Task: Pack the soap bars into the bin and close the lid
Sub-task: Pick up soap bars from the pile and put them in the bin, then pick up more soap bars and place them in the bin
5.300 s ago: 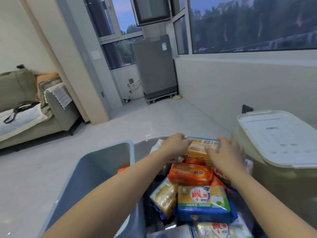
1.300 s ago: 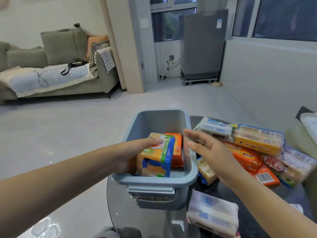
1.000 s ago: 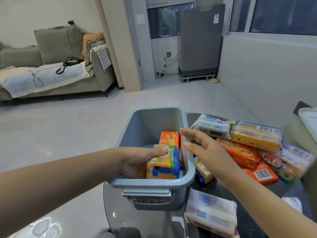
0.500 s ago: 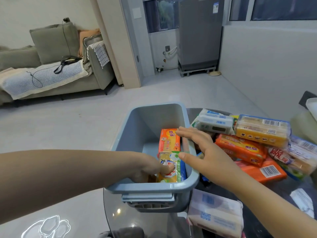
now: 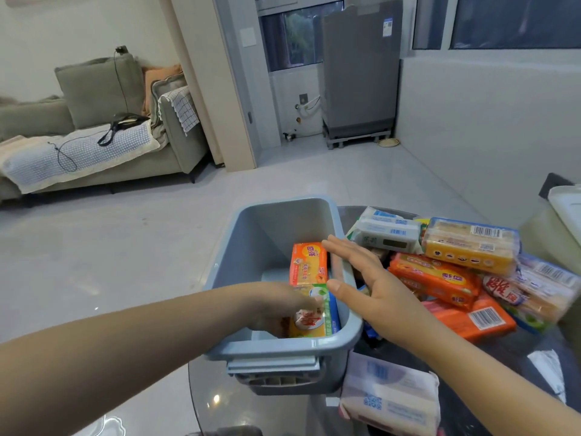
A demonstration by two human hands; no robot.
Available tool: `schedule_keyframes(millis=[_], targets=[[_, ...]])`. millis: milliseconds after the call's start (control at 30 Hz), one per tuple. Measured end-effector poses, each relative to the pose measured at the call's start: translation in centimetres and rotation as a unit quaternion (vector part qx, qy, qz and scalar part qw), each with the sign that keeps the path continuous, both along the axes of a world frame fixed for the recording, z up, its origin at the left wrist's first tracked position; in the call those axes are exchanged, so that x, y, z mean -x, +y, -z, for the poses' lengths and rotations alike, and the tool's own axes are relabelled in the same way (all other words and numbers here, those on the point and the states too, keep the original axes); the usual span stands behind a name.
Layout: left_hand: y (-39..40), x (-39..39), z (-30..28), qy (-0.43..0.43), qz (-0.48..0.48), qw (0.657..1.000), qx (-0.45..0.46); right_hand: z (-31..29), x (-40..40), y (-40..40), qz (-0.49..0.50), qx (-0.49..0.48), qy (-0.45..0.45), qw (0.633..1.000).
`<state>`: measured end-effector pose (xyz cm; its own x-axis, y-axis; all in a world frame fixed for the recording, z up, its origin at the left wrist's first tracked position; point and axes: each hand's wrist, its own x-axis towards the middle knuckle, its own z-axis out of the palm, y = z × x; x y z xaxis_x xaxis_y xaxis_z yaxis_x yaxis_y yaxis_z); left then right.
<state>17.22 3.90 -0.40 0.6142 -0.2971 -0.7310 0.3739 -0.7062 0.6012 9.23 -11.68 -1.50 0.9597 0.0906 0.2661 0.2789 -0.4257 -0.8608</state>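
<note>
Looking down, I am seeing the dark glass surface [image 5: 518,350] carrying the grey-blue bin [image 5: 261,234], lidless and standing at its left edge. Right of the bin, a pile of wrapped soap bars [image 5: 452,265] is lying heaped together. Inside the bin, against its right wall, an orange soap pack [image 5: 308,262] is lying flat at the far end. Nearer, my left hand [image 5: 276,306] is curling its fingers onto a yellow-and-green soap pack [image 5: 314,319]. My right hand [image 5: 377,294] is hovering spread flat over the bin's right rim, holding nothing.
</note>
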Motion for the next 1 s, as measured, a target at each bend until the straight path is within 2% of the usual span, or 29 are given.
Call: schedule_keyframes(millis=[100,167,267,400,533,633,733,833,1000], targets=[[0.3,0.1,-1.3,-0.030,-0.016,0.999,0.010,0.3,0.1,-0.1,0.009,-0.015,-0.008,1.000],[0.3,0.2,-2.1,-0.084,-0.015,0.996,0.001,0.4,0.1,-0.2,0.020,-0.024,-0.013,0.999],[-0.1,0.2,-3.2,-0.168,-0.036,0.984,0.050,0.2,0.1,-0.6,0.039,-0.087,-0.007,0.995],[-1.6,0.1,-4.2,-0.303,-0.036,0.948,0.092,-0.1,-0.4,-2.1,0.086,-0.100,-0.020,0.991],[-4.0,-0.3,-4.3,-0.390,-0.042,0.910,0.133,-0.3,-1.5,-4.6,0.164,-0.093,-0.047,0.981],[-6.6,-1.0,-4.6,-0.436,-0.007,0.888,0.147,-0.2,-2.5,-6.7,0.239,-0.018,-0.058,0.969],[-9.7,-2.4,-4.8,-0.444,0.057,0.885,0.128,0.0,-3.6,-9.1,0.308,0.074,-0.066,0.946],[-12.7,-4.4,-4.9,-0.431,0.164,0.886,0.055,0.2,-4.4,-11.4,0.355,0.197,-0.042,0.913],[-16.1,-7.3,-4.1,-0.373,0.343,0.861,-0.052,0.7,-4.7,-14.1,0.354,0.259,0.024,0.898]])
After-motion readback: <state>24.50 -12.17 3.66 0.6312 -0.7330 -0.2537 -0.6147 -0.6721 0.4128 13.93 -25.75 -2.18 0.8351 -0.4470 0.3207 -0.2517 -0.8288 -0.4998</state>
